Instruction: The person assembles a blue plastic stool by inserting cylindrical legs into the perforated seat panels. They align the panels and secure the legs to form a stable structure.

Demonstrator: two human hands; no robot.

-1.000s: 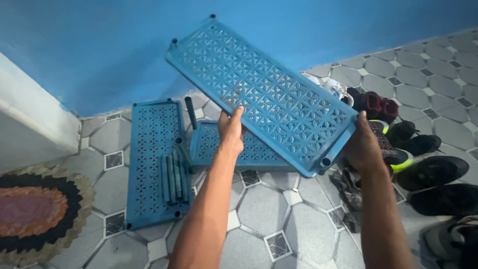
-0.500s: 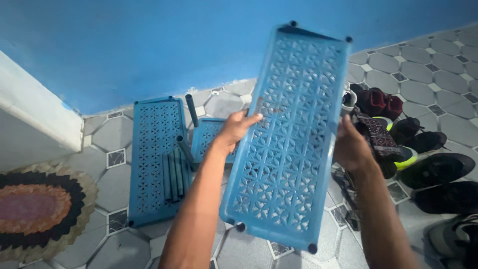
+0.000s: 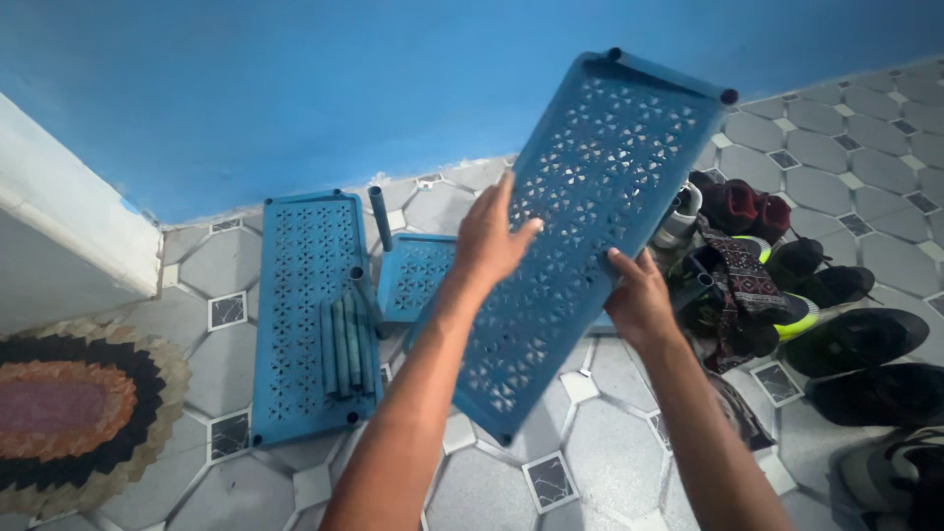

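Blue shelf panel [image 3: 580, 236] tilted further, seemingly lifted, hands shifted along it

A blue painted wall [image 3: 295, 88] meets a floor [image 3: 610, 462] of grey octagonal tiles with small dark square insets. At the left stands a white ledge [image 3: 59, 236], and below it lies an oval rug [image 3: 69, 413] ringed in black, orange and pink. Light is even.
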